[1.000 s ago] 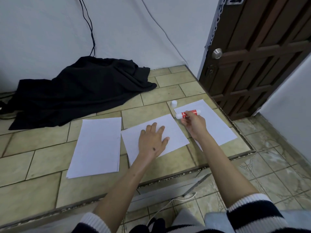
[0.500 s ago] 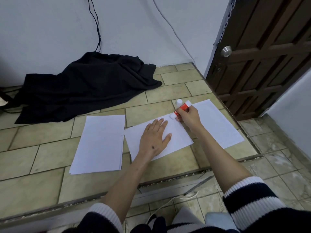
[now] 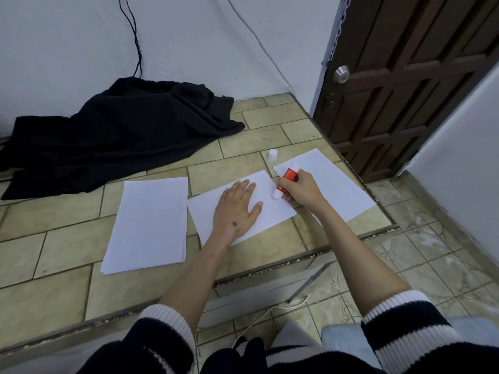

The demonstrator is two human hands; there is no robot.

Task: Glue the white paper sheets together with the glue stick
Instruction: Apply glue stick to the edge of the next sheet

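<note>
- your right hand (image 3: 302, 191), right of frame centre, grips the red glue stick (image 3: 285, 180) with curled fingers; its white tip rests on the middle paper sheet (image 3: 272, 215).
- your left hand (image 3: 236, 209) lies flat with straight fingers on that sheet; press firmly so it cannot slide.
- draw even strokes along the right edge, beside the right sheet (image 3: 334, 184).
- the stack (image 3: 148, 222) at lower left and the cap (image 3: 272, 154) above lie untouched.

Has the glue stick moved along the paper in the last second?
Yes. The glue stick in the right hand has come nearer along the middle sheet, away from the white cap.
</note>
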